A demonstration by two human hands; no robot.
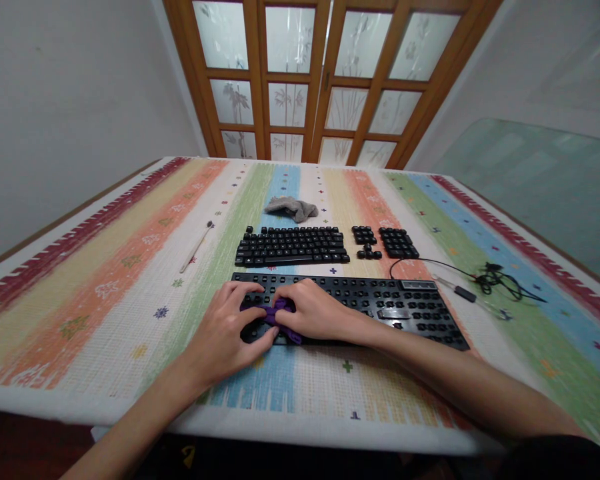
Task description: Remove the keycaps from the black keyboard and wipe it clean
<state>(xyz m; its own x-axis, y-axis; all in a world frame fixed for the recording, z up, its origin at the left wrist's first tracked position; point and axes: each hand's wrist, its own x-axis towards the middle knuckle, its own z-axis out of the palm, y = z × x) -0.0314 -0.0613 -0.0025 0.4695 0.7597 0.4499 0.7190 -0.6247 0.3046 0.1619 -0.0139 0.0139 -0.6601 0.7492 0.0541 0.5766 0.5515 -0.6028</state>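
Note:
A black keyboard base (337, 291) with its keycaps off lies before me on the striped tablecloth. My right hand (307, 312) is closed on a purple cloth (293, 333), pressing it onto the left part of the base. Beside it, my left hand (233, 320) rests on the base's left end with the fingers apart. Its index finger and thumb touch the cloth's edge. Part of the cloth is hidden under my fingers. Just beyond the base sit the black keycaps (293, 245), laid out in rows like a keyboard.
A grey cloth (293, 209) lies crumpled behind the keycaps. To the left is a thin brush (197, 247). The keyboard's coiled cable (490, 279) and a small tool with a dark handle (465, 294) lie at the right. Wooden glass-paned doors (325, 80) stand behind the table.

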